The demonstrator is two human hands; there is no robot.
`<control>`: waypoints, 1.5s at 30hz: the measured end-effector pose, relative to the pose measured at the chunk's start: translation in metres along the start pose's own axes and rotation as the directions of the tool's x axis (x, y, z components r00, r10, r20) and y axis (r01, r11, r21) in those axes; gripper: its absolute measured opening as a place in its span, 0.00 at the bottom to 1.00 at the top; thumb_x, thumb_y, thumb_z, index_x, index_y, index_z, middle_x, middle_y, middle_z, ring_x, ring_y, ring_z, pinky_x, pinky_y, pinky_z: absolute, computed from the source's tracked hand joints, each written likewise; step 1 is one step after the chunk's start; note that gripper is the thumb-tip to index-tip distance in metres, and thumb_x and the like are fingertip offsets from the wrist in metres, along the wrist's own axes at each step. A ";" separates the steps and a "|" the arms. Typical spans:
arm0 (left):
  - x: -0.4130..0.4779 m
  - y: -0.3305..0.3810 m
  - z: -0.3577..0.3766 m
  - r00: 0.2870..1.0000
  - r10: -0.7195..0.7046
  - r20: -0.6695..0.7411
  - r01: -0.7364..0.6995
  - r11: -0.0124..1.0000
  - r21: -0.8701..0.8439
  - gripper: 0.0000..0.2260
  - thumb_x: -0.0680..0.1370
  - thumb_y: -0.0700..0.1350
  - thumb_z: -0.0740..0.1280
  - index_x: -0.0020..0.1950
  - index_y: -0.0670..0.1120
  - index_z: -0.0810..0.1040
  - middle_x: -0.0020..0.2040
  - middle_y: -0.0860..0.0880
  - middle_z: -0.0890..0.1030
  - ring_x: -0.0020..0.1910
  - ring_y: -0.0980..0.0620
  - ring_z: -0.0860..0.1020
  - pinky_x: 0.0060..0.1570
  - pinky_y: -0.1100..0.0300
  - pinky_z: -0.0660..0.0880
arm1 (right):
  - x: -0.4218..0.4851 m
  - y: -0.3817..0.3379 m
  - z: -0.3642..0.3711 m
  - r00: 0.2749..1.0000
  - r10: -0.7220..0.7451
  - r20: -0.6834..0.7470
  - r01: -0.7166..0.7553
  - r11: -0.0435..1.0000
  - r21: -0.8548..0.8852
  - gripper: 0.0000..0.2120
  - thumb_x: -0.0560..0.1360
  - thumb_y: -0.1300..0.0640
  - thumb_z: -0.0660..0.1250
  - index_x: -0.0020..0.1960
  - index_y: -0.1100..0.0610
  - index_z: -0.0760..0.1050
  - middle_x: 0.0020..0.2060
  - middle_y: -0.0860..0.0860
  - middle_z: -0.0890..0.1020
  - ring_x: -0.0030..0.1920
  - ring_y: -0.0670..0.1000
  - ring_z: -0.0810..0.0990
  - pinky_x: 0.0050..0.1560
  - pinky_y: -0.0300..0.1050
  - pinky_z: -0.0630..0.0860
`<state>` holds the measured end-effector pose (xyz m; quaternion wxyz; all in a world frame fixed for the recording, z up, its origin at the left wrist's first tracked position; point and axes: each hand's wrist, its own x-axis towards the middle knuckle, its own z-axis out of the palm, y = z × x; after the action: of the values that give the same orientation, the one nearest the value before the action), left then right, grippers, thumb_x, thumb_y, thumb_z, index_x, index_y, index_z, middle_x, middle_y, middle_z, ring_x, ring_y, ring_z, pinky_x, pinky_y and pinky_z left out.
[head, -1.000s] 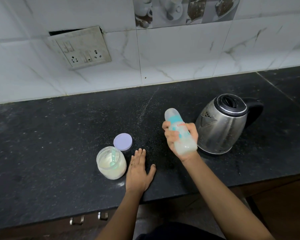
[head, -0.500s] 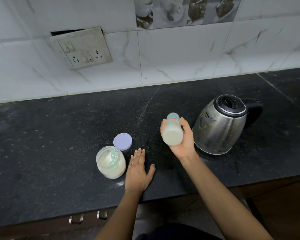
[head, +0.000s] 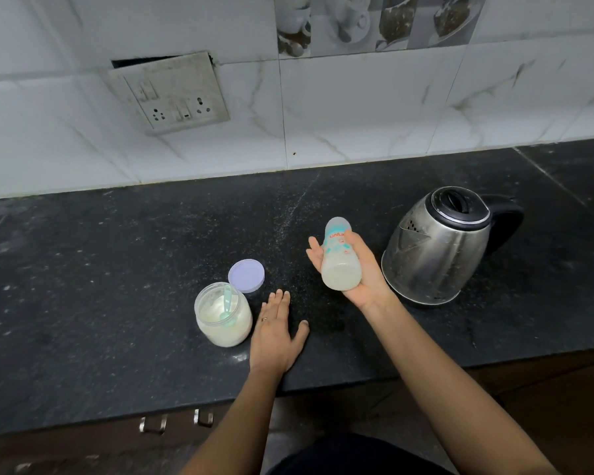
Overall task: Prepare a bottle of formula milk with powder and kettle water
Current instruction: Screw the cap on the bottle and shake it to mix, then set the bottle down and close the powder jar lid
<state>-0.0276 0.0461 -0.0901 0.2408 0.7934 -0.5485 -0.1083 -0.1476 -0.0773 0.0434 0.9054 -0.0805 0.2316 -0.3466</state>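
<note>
Bottle: the bottle (head: 340,258) sits mid-frame, just right of centre, lifted off the counter (head: 117,269) and tilted so its base faces us; pale milk fills the lower part.
Right hand: our right hand (head: 369,274) cradles it in the palm, thumb on the left side and fingers curled round the right.
Left hand: our left hand (head: 275,334) lies flat on the counter at lower centre, fingers straight, holding nothing.
Handling: we judge it light, stiff plastic, smooth and a bit slippery. The liquid would slosh toward whichever end is lower.
Where to hold: round the middle of the body, as now. The far, capped end is better left alone.
Neighbours: the kettle (head: 439,248) stands just right of the bottle hand, near but apart. The open powder jar (head: 223,320) with a scoop (head: 227,303) inside stands left of our flat hand, its lid (head: 246,275) beside it.
Edges: the counter's front edge runs across the lower frame, right under our wrists — a dropped bottle could roll off there.
Open room: bare dark counter spreads to the upper centre and the far left, the safest spots to set it down.
</note>
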 end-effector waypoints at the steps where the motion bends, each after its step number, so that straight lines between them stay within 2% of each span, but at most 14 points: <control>1: 0.000 0.000 0.000 1.000 -0.001 0.001 0.001 1.000 0.000 0.31 0.79 0.56 0.59 0.78 0.46 0.55 0.78 0.48 0.56 0.78 0.53 0.50 0.74 0.62 0.40 | 0.002 -0.002 -0.002 1.000 -0.002 -0.006 0.001 0.999 -0.047 0.28 0.68 0.58 0.70 0.67 0.56 0.67 0.60 0.62 0.76 0.55 0.60 0.81 0.50 0.57 0.81; 3: 0.000 0.000 0.000 1.000 -0.001 -0.004 0.001 1.000 -0.003 0.31 0.79 0.56 0.59 0.78 0.46 0.55 0.78 0.48 0.56 0.78 0.53 0.51 0.74 0.62 0.40 | 0.006 -0.007 -0.009 0.999 -0.028 -0.017 0.023 0.967 -0.253 0.31 0.68 0.56 0.69 0.69 0.56 0.66 0.57 0.59 0.78 0.53 0.56 0.81 0.52 0.53 0.80; 6: 0.000 0.000 0.000 1.000 -0.003 -0.004 0.003 1.000 -0.004 0.31 0.79 0.56 0.59 0.78 0.46 0.55 0.78 0.48 0.56 0.78 0.53 0.51 0.74 0.62 0.40 | 0.010 -0.016 -0.025 0.993 -0.071 0.098 0.113 0.829 -0.547 0.31 0.71 0.58 0.68 0.72 0.55 0.64 0.59 0.59 0.79 0.55 0.53 0.80 0.52 0.48 0.80; 11: 0.002 0.000 -0.001 1.000 -0.003 -0.009 0.003 1.000 -0.004 0.31 0.79 0.56 0.60 0.78 0.45 0.56 0.78 0.47 0.57 0.78 0.52 0.51 0.74 0.61 0.41 | 0.015 -0.033 -0.045 0.969 -0.019 0.244 0.208 0.595 -0.776 0.41 0.63 0.62 0.79 0.71 0.54 0.64 0.64 0.60 0.76 0.63 0.57 0.77 0.62 0.53 0.75; 13: 0.001 0.000 0.000 1.000 -0.004 -0.004 0.004 1.000 -0.003 0.31 0.79 0.55 0.60 0.78 0.45 0.56 0.78 0.47 0.57 0.78 0.52 0.52 0.75 0.60 0.42 | 0.018 -0.034 -0.050 0.963 -0.065 0.263 0.263 0.462 -0.847 0.37 0.65 0.69 0.77 0.68 0.55 0.66 0.63 0.57 0.77 0.64 0.55 0.76 0.63 0.52 0.75; 18: 0.000 -0.002 0.001 1.000 -0.004 0.006 0.004 1.000 0.002 0.31 0.79 0.56 0.59 0.78 0.45 0.55 0.78 0.47 0.56 0.78 0.53 0.51 0.75 0.61 0.41 | 0.023 -0.034 -0.062 0.965 -0.004 0.263 0.255 0.256 -0.933 0.32 0.67 0.77 0.71 0.63 0.53 0.67 0.60 0.52 0.76 0.62 0.48 0.77 0.63 0.48 0.74; 26: -0.001 -0.001 0.002 1.000 0.000 -0.001 0.000 1.000 0.000 0.31 0.79 0.56 0.59 0.78 0.45 0.55 0.78 0.47 0.56 0.78 0.52 0.51 0.75 0.60 0.42 | 0.021 -0.026 -0.075 0.967 0.059 0.249 0.241 0.125 -0.963 0.33 0.70 0.76 0.68 0.66 0.51 0.64 0.61 0.52 0.75 0.66 0.48 0.73 0.69 0.49 0.68; 31: -0.001 -0.002 0.001 1.000 0.020 -0.004 -0.020 1.000 -0.011 0.31 0.80 0.55 0.59 0.78 0.44 0.55 0.78 0.46 0.56 0.78 0.52 0.51 0.75 0.60 0.41 | 0.013 -0.015 -0.081 0.959 -0.090 0.270 0.264 -0.068 -0.962 0.35 0.69 0.68 0.73 0.68 0.47 0.63 0.66 0.50 0.72 0.69 0.43 0.68 0.73 0.52 0.63; 33: -0.003 -0.001 0.000 0.999 0.039 -0.003 -0.039 0.998 -0.050 0.30 0.80 0.54 0.60 0.78 0.44 0.56 0.78 0.46 0.58 0.78 0.52 0.52 0.75 0.60 0.42 | 0.004 -0.001 -0.089 0.873 -0.315 0.372 0.298 -0.259 -0.919 0.38 0.66 0.64 0.75 0.71 0.53 0.62 0.67 0.53 0.68 0.68 0.42 0.66 0.72 0.48 0.63; 35: -0.010 0.000 -0.005 0.996 0.084 -0.016 -0.085 0.994 -0.074 0.29 0.79 0.54 0.61 0.77 0.44 0.59 0.77 0.46 0.61 0.77 0.53 0.54 0.75 0.60 0.45 | -0.012 0.018 -0.096 0.681 -0.509 0.526 0.321 -0.438 -0.840 0.36 0.66 0.62 0.75 0.70 0.61 0.64 0.64 0.58 0.65 0.66 0.47 0.65 0.71 0.40 0.62; 36: -0.015 0.000 -0.009 0.994 0.103 -0.029 -0.106 0.991 -0.088 0.28 0.79 0.54 0.61 0.76 0.44 0.62 0.75 0.47 0.64 0.76 0.53 0.57 0.75 0.61 0.48 | -0.021 0.028 -0.098 0.598 -0.548 0.585 0.335 -0.492 -0.803 0.34 0.66 0.62 0.75 0.68 0.63 0.65 0.62 0.59 0.65 0.65 0.50 0.65 0.70 0.37 0.61; 38: -0.030 -0.003 -0.016 0.993 0.103 -0.055 -0.110 0.985 -0.133 0.26 0.77 0.56 0.60 0.72 0.46 0.69 0.71 0.47 0.71 0.73 0.53 0.65 0.73 0.61 0.54 | -0.035 0.046 -0.094 0.523 -0.507 0.685 0.404 -0.559 -0.724 0.29 0.68 0.63 0.73 0.66 0.63 0.65 0.62 0.59 0.65 0.64 0.52 0.67 0.68 0.36 0.62; 41: -0.058 -0.017 -0.030 0.991 0.070 -0.111 -0.089 0.981 -0.171 0.22 0.75 0.58 0.60 0.64 0.49 0.78 0.63 0.49 0.79 0.64 0.54 0.74 0.65 0.62 0.67 | -0.033 0.065 -0.078 0.570 -0.334 0.751 0.524 -0.556 -0.645 0.25 0.70 0.62 0.69 0.65 0.60 0.66 0.62 0.56 0.65 0.64 0.50 0.67 0.65 0.37 0.67; 45: -0.088 -0.038 -0.047 0.973 0.031 -0.230 -0.059 0.991 -0.116 0.15 0.73 0.56 0.63 0.53 0.50 0.81 0.52 0.54 0.83 0.54 0.57 0.79 0.51 0.63 0.76 | 0.011 0.082 -0.040 0.787 -0.178 0.590 0.432 -0.523 -0.734 0.29 0.71 0.60 0.71 0.69 0.62 0.65 0.64 0.56 0.67 0.66 0.52 0.66 0.67 0.51 0.67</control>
<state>-0.0091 0.1500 -0.0762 0.3526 0.7716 -0.5276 -0.0444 -0.1112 -0.0225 -0.0210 0.2793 -0.8755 0.2972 -0.2590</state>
